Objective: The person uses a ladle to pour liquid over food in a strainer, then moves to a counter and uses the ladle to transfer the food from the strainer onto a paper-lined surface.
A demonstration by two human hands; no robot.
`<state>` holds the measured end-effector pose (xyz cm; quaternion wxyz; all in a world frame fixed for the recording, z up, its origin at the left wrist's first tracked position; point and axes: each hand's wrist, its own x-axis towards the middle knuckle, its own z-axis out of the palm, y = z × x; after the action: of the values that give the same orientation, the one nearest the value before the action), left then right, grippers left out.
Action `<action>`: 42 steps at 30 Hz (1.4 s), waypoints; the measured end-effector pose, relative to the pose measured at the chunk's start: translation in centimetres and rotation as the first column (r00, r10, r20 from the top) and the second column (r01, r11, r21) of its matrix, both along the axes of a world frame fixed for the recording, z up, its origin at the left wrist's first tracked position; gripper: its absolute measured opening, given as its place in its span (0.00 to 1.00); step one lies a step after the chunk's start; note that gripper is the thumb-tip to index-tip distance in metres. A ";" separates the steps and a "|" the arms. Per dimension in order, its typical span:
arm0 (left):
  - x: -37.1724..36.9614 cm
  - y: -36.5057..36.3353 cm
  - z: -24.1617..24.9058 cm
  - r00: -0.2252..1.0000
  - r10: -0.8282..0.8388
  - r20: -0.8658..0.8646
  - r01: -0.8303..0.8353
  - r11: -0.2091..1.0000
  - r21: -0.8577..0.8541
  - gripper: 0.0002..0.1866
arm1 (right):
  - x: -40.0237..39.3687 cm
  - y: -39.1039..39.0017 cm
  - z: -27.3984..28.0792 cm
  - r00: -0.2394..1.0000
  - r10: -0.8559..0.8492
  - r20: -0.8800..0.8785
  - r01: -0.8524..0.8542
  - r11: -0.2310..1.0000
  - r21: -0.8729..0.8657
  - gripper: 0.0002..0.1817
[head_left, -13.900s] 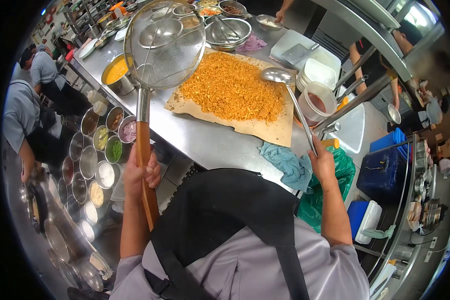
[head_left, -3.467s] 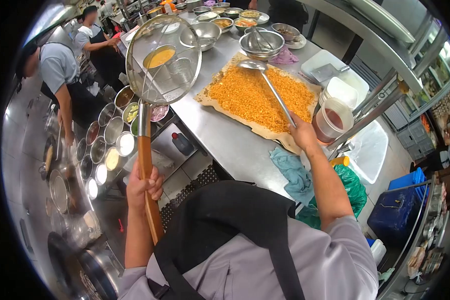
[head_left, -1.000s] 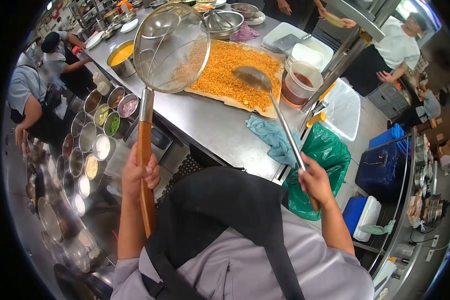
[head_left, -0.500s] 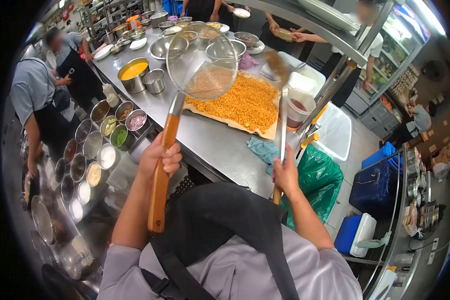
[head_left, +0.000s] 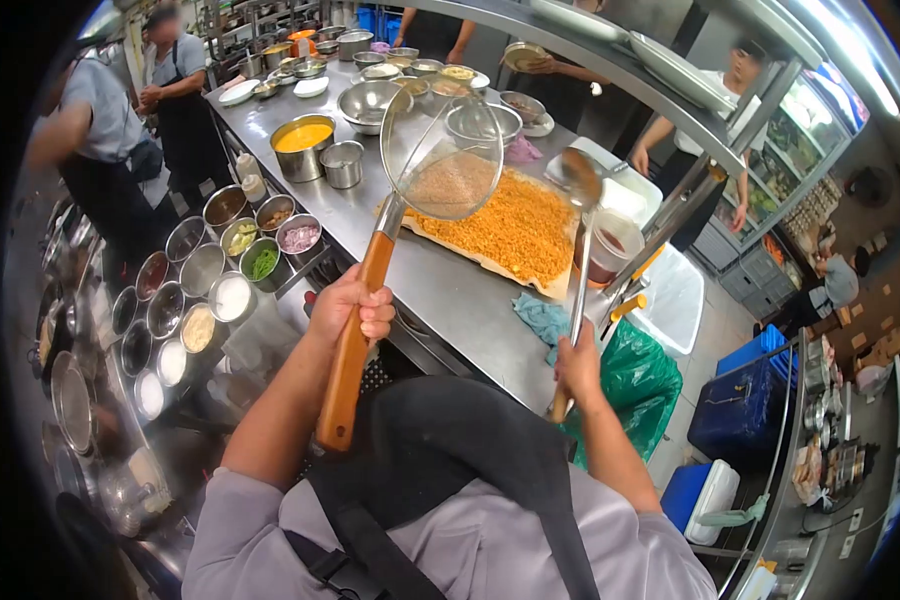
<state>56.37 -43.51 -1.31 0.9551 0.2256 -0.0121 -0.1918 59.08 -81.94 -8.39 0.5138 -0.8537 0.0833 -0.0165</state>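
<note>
My left hand [head_left: 352,308] is wrapped round the wooden handle of a wire-mesh skimmer [head_left: 442,160]. Its round mesh head is raised and overlaps the view of a paper-lined tray's orange crumbly food [head_left: 500,230]. In my right hand [head_left: 577,365] is the handle of a long ladle [head_left: 581,180], its metal bowl held up in front of the table's far right side. Below the ladle lies a crumpled teal cloth [head_left: 543,318] on the steel table [head_left: 440,310]. Behind the ladle's shaft stands a clear tub of dark red liquid [head_left: 602,255].
Left of me stand several round metal tins of ingredients [head_left: 202,270]. A pot of yellow liquid [head_left: 302,145] and a small metal pot [head_left: 343,165] sit on the table. A green bag [head_left: 635,390] hangs at right. An overhead shelf [head_left: 610,55] spans the upper right. Co-workers [head_left: 175,100] stand around.
The view has shifted, so the table appears lower and further right. Both hands keep hold of the skimmer and ladle. The ladle's bowl, blurred before, now shows more clearly.
</note>
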 end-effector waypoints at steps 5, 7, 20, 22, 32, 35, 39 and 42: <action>-1.6 -0.2 0.1 0.998 0.044 -0.040 -0.040 0.996 0.084 0.29 | 1.5 1.1 0.7 0.968 0.215 -0.131 -0.193 0.968 0.161 0.30; -2.8 2.6 0.4 1.000 0.016 0.011 -0.016 0.998 0.061 0.32 | 1.3 2.1 1.1 0.968 0.220 -0.118 -0.167 0.923 0.348 0.27; -22.8 5.5 1.9 0.685 0.722 0.096 -0.650 0.546 0.528 0.51 | 3.8 4.9 -1.4 0.354 0.935 -0.011 -0.213 0.093 0.973 0.35; -26.7 4.1 2.8 0.541 0.836 0.096 -0.721 0.402 0.565 0.50 | 5.2 10.0 -1.1 0.144 0.989 -0.020 -0.238 0.054 0.970 0.37; -40.9 -6.3 5.4 -0.217 0.945 0.243 -0.825 -0.311 0.472 0.50 | 0.6 32.3 1.3 -0.557 0.830 0.030 -0.184 -0.158 0.970 0.39; -45.9 -8.6 5.6 -0.434 0.839 0.328 -0.756 -0.537 0.374 0.48 | -4.6 37.1 3.1 -0.671 0.741 -0.018 -0.199 -0.156 0.967 0.37; -52.2 -10.4 5.4 -0.634 0.672 0.382 -0.609 -0.739 0.290 0.47 | -11.8 44.3 2.9 -0.713 0.695 -0.094 -0.411 -0.306 0.859 0.35; -56.7 -11.8 4.9 -0.708 0.597 0.377 -0.554 -0.801 0.229 0.48 | -16.5 49.5 -0.4 -0.855 0.519 -0.008 0.047 0.094 0.994 0.40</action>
<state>-0.30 -55.30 3.64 0.4255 0.2834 0.2940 0.8076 42.53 -32.45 -8.79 0.2138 -0.1204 -0.1627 0.9557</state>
